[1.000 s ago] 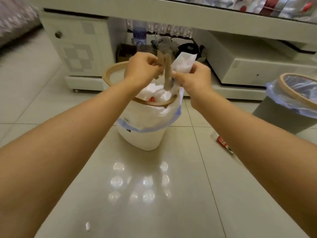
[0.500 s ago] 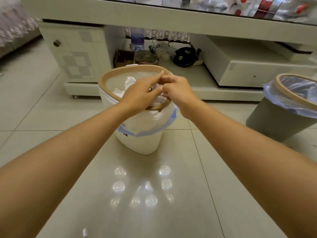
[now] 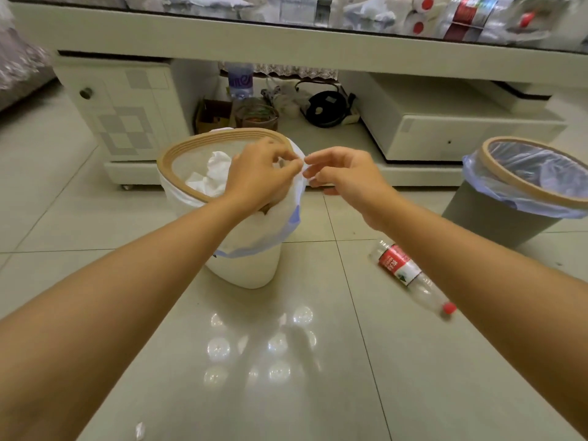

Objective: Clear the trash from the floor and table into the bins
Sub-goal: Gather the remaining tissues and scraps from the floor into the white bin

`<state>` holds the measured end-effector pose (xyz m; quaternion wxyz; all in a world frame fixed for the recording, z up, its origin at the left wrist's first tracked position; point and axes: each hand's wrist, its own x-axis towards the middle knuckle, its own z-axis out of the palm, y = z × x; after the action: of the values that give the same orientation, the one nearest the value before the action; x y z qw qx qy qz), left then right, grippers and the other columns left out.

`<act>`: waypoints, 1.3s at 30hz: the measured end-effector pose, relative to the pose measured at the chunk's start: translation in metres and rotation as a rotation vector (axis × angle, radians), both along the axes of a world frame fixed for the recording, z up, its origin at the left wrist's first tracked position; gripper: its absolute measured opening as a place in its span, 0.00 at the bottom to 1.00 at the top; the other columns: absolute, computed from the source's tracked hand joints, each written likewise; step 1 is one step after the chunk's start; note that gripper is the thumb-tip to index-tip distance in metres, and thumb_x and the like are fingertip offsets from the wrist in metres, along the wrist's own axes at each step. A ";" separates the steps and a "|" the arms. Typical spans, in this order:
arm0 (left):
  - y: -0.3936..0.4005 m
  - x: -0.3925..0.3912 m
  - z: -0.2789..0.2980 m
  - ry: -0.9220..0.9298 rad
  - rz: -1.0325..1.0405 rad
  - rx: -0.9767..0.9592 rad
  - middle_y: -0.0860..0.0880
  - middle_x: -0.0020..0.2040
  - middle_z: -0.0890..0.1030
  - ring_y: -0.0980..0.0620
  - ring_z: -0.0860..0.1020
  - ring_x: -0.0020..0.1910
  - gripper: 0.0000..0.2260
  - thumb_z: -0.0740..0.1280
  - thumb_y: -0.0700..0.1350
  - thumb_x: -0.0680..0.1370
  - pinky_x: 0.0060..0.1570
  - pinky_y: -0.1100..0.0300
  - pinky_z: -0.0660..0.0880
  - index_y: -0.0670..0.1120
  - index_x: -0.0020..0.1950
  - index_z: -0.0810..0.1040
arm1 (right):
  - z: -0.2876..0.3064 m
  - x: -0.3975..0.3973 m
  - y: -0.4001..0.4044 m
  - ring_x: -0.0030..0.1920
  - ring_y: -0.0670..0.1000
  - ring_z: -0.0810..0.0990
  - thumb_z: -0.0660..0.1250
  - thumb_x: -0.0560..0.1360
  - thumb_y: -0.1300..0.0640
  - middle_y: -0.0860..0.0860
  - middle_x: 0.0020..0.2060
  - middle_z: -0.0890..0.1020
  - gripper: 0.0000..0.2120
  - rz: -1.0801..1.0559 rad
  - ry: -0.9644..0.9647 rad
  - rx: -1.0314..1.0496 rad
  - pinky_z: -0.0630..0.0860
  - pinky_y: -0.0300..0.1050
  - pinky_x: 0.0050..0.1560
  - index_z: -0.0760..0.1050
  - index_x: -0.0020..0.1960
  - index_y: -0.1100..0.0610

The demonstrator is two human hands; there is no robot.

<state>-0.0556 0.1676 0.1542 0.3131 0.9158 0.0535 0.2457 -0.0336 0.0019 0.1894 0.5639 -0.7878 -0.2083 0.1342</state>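
Note:
A white bin with a tan rim and a white liner stands on the floor ahead of me, with crumpled white paper inside. My left hand hovers over the bin's right rim, fingers loosely curled, with nothing visible in them. Just right of the bin is my right hand, its fingers relaxed and empty, the fingertips almost meeting those of the left hand. A clear plastic bottle with a red label and red cap lies on the floor under my right forearm. A grey bin with a bluish liner stands at the right.
A low white coffee table spans the back, with wrappers and bottles on its glass top and clutter on its lower shelf. A small white scrap lies on the glossy tiles near me.
Both hands held cardboard strips and a white wrapper above the white bin, lowered into it, and now come apart without them. The view has shifted, and the floor bottle shows in full.

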 end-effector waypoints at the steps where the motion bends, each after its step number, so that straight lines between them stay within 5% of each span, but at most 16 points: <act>1: -0.012 0.006 0.002 -0.020 -0.018 -0.018 0.51 0.53 0.79 0.53 0.75 0.53 0.11 0.65 0.54 0.77 0.54 0.52 0.74 0.50 0.52 0.83 | 0.002 0.000 -0.013 0.43 0.46 0.81 0.61 0.74 0.69 0.51 0.44 0.83 0.15 -0.001 -0.006 -0.029 0.76 0.33 0.39 0.78 0.55 0.57; 9: -0.093 0.040 -0.022 -0.041 -0.278 0.029 0.53 0.51 0.76 0.54 0.73 0.53 0.08 0.66 0.51 0.77 0.54 0.57 0.72 0.48 0.50 0.82 | -0.032 0.021 -0.117 0.51 0.53 0.81 0.63 0.76 0.67 0.53 0.48 0.84 0.13 -0.048 0.015 -0.222 0.76 0.40 0.48 0.78 0.58 0.57; 22: -0.220 0.087 -0.131 0.411 -0.389 0.113 0.54 0.61 0.78 0.53 0.73 0.61 0.16 0.69 0.48 0.76 0.59 0.55 0.71 0.52 0.63 0.76 | -0.117 0.146 -0.259 0.45 0.45 0.79 0.68 0.74 0.66 0.53 0.48 0.82 0.13 -0.041 0.029 -0.544 0.73 0.34 0.45 0.79 0.57 0.57; 26: -0.267 0.100 -0.156 0.558 -0.410 -0.076 0.54 0.66 0.75 0.52 0.72 0.65 0.24 0.70 0.49 0.75 0.61 0.57 0.70 0.54 0.70 0.70 | -0.153 0.167 -0.295 0.48 0.47 0.79 0.68 0.73 0.64 0.50 0.51 0.81 0.15 -0.024 -0.017 -0.654 0.74 0.40 0.47 0.78 0.57 0.52; 30: -0.287 0.111 -0.183 0.720 -0.515 0.344 0.52 0.74 0.66 0.49 0.64 0.72 0.32 0.70 0.46 0.75 0.66 0.54 0.65 0.54 0.76 0.60 | -0.182 0.185 -0.333 0.56 0.54 0.75 0.69 0.70 0.58 0.50 0.59 0.75 0.25 0.037 -0.170 -1.013 0.78 0.54 0.50 0.71 0.66 0.48; 34: -0.297 0.117 -0.198 0.738 -0.502 0.729 0.51 0.76 0.61 0.47 0.56 0.75 0.28 0.63 0.40 0.79 0.69 0.45 0.59 0.55 0.76 0.58 | -0.213 0.196 -0.357 0.58 0.56 0.74 0.70 0.71 0.49 0.52 0.60 0.75 0.27 0.073 -0.177 -1.165 0.75 0.54 0.57 0.67 0.68 0.48; 39: -0.309 0.115 -0.210 0.844 -0.380 0.708 0.50 0.64 0.73 0.46 0.71 0.63 0.30 0.68 0.57 0.72 0.65 0.44 0.59 0.52 0.71 0.64 | -0.238 0.199 -0.367 0.63 0.57 0.69 0.68 0.73 0.55 0.54 0.64 0.70 0.32 0.124 -0.384 -1.295 0.72 0.53 0.59 0.59 0.73 0.52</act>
<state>0.0599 -0.1418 -0.0559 -0.0219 0.9769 -0.0770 -0.1982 0.1656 -0.3656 -0.0482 -0.0775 -0.9632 -0.2271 0.1214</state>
